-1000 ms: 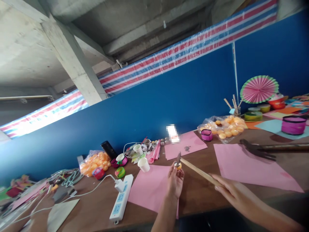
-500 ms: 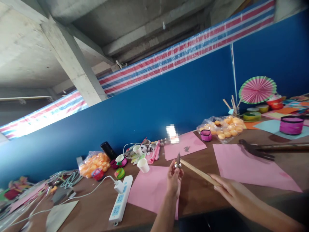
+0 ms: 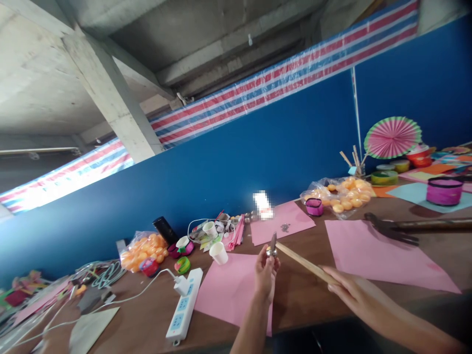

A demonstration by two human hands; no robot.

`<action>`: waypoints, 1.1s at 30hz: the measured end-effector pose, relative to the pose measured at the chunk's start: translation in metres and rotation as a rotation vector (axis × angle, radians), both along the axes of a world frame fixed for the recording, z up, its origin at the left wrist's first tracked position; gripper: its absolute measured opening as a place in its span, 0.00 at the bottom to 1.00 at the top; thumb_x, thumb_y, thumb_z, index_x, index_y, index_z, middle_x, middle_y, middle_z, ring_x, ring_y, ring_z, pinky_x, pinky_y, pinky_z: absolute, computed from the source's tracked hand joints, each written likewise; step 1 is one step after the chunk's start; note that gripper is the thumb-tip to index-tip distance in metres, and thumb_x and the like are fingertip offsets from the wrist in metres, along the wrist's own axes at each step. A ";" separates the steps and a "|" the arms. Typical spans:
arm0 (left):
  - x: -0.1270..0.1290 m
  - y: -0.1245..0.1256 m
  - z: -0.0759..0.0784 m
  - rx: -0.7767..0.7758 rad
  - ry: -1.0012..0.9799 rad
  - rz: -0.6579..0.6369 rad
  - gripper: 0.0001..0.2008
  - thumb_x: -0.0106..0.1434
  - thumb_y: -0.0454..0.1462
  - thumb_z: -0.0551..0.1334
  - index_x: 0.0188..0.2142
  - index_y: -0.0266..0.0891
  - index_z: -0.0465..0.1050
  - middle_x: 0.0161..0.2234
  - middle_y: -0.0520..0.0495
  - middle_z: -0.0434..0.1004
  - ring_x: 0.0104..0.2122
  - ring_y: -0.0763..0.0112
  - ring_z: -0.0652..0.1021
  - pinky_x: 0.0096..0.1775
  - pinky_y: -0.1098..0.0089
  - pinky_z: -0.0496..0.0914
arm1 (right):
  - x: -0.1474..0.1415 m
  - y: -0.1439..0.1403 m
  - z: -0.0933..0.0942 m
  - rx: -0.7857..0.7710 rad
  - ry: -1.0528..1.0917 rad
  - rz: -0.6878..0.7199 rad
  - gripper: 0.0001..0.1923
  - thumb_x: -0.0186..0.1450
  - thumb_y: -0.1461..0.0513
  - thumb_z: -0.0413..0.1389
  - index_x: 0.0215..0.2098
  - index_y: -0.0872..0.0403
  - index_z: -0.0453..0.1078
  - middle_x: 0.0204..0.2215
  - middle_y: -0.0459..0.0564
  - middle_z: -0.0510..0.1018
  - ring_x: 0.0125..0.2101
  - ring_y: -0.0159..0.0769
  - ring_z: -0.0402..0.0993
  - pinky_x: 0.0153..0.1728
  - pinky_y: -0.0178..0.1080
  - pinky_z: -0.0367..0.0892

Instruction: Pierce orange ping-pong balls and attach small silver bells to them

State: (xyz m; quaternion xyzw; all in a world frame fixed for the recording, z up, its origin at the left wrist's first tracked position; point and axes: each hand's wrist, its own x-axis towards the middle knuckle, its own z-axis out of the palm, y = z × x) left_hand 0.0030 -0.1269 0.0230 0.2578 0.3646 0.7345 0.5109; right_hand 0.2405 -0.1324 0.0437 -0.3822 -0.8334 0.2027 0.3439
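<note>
My left hand (image 3: 266,274) is raised over a pink paper sheet (image 3: 228,290) and pinches a small round object at its fingertips, mostly hidden now. My right hand (image 3: 354,292) grips the wooden handle of a hammer (image 3: 303,263). The hammer's small metal head (image 3: 272,244) rests right on top of the object in my left fingers. Both hands hover above the brown table (image 3: 302,295).
A white power strip (image 3: 184,305) lies to the left, with paper cups (image 3: 218,251), tape rolls and a bag of orange balls (image 3: 142,248) behind it. More pink sheets (image 3: 379,255), another bag of orange balls (image 3: 342,192), a dark hand-shaped tool (image 3: 391,228) and a paper fan (image 3: 393,136) are to the right.
My left fingers have closed more around the small yellow object, which showed a second ago. The hammer head stays on it; the view shifted slightly.
</note>
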 end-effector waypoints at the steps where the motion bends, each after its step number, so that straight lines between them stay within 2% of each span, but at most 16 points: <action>1: 0.000 0.000 0.000 -0.002 0.013 0.006 0.21 0.48 0.34 0.66 0.43 0.42 0.69 0.36 0.48 0.71 0.31 0.77 0.73 0.39 0.71 0.67 | 0.000 -0.001 0.001 0.017 -0.015 -0.003 0.20 0.63 0.56 0.41 0.48 0.54 0.63 0.41 0.53 0.76 0.38 0.41 0.74 0.38 0.39 0.70; 5: 0.000 0.003 -0.002 -0.028 0.079 0.039 0.21 0.47 0.35 0.66 0.44 0.41 0.68 0.37 0.47 0.70 0.31 0.77 0.72 0.38 0.70 0.67 | 0.000 -0.002 0.003 0.052 -0.033 -0.028 0.20 0.63 0.56 0.40 0.48 0.54 0.64 0.41 0.53 0.75 0.40 0.43 0.73 0.38 0.41 0.70; 9: 0.000 0.005 -0.003 -0.045 0.247 0.080 0.22 0.47 0.36 0.65 0.44 0.40 0.68 0.39 0.45 0.70 0.29 0.77 0.72 0.34 0.72 0.67 | 0.000 -0.001 -0.001 0.047 -0.044 -0.016 0.20 0.63 0.57 0.41 0.49 0.53 0.64 0.41 0.52 0.76 0.38 0.42 0.74 0.38 0.41 0.70; 13: 0.000 0.006 -0.005 -0.075 0.381 0.124 0.23 0.46 0.37 0.65 0.45 0.39 0.68 0.36 0.45 0.72 0.25 0.78 0.71 0.30 0.73 0.66 | -0.001 -0.001 -0.002 0.037 -0.044 -0.007 0.19 0.63 0.57 0.42 0.49 0.54 0.63 0.42 0.52 0.75 0.39 0.41 0.74 0.38 0.40 0.70; 17: 0.000 0.006 -0.005 -0.067 0.478 0.116 0.24 0.47 0.37 0.63 0.46 0.37 0.67 0.29 0.48 0.72 0.22 0.79 0.70 0.27 0.75 0.64 | -0.001 -0.003 0.003 0.084 -0.035 -0.009 0.19 0.63 0.58 0.41 0.49 0.52 0.64 0.40 0.52 0.76 0.37 0.42 0.74 0.36 0.41 0.71; 20: 0.000 0.005 -0.004 -0.056 0.519 0.109 0.22 0.49 0.37 0.62 0.45 0.37 0.68 0.30 0.47 0.72 0.23 0.78 0.70 0.27 0.74 0.64 | -0.002 -0.004 0.006 0.077 -0.048 -0.008 0.19 0.64 0.58 0.40 0.48 0.52 0.65 0.40 0.51 0.77 0.37 0.42 0.75 0.35 0.40 0.71; 27: 0.003 0.001 0.002 -0.068 0.453 0.092 0.20 0.47 0.38 0.64 0.41 0.36 0.69 0.31 0.46 0.72 0.23 0.77 0.71 0.27 0.75 0.65 | -0.002 -0.002 0.000 0.064 -0.066 -0.019 0.19 0.63 0.57 0.41 0.48 0.53 0.65 0.41 0.51 0.76 0.38 0.42 0.74 0.37 0.41 0.71; 33: 0.002 0.001 0.004 -0.140 0.141 0.074 0.22 0.46 0.38 0.66 0.41 0.38 0.67 0.30 0.48 0.71 0.24 0.78 0.72 0.29 0.74 0.66 | -0.001 -0.002 -0.005 0.052 -0.047 -0.038 0.19 0.63 0.56 0.43 0.49 0.54 0.64 0.41 0.52 0.76 0.39 0.41 0.73 0.38 0.39 0.70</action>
